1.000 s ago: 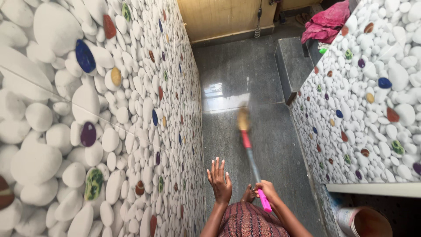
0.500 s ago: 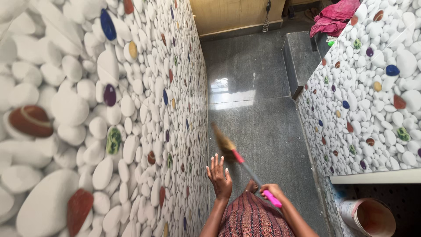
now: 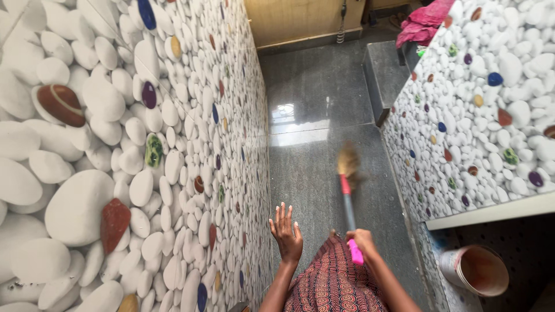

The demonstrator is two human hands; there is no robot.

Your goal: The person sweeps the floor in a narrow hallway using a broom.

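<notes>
right hand (image 3: pixel 363 241) clamped round the pink end of the broom (image 3: pixel 348 190), bristles blurred and low over the grey floor (image 3: pixel 312 104), nearer the right-hand pebble wall (image 3: pixel 480 110). left hand (image 3: pixel 287 231) empty, fingers spread apart, hovering just beside the left pebble wall (image 3: pixel 133 150). best done with short, flat strokes, bristles tight into the wall's foot. white bucket (image 3: pixel 475 270) tucked at the floor's right edge.

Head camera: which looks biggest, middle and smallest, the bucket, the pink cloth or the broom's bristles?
1. Bucket, though it sits nearest the camera, so it is unsure.
2. Pink cloth, far off and cut by the edge.
3. Bristles, blurred.
</notes>
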